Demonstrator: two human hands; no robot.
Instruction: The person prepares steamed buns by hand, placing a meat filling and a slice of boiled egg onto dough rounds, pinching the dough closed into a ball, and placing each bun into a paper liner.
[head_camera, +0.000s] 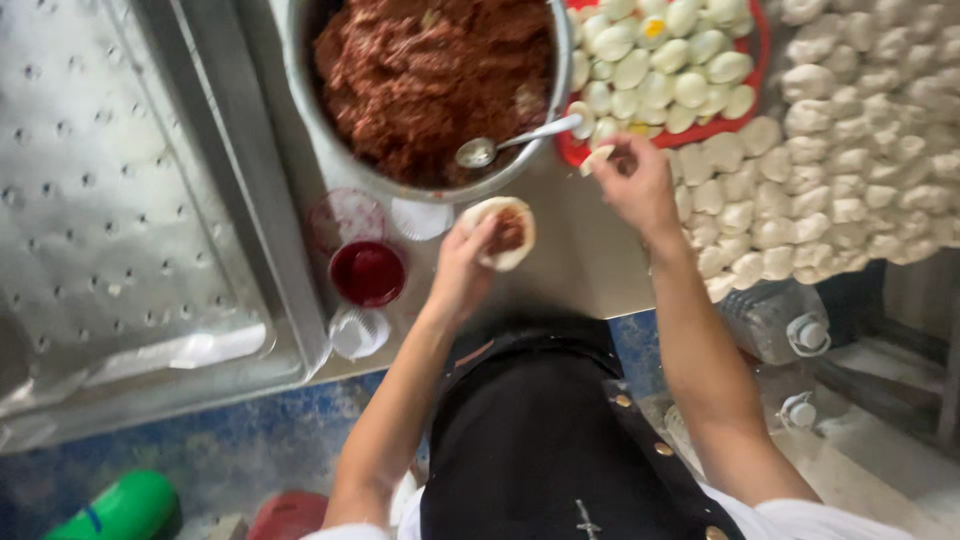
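My left hand (462, 268) cups a flattened round of white dough (503, 232) with a dab of red-brown filling in its middle. My right hand (632, 180) is raised beside it and pinches a piece of boiled egg (596, 158) between its fingertips, just in front of the red tray (572, 150) of halved boiled eggs. A big metal bowl (340, 160) of red-brown minced filling stands behind my left hand, and a metal spoon (500, 146) rests on its rim.
Many white dough lumps (850, 150) are heaped on the steel counter (580, 265) at the right. A small cup of red liquid (368, 272) and clear plastic lids sit left of my hand. A perforated metal tray (110, 200) fills the left. Plastic bottles (780, 320) stand below the counter.
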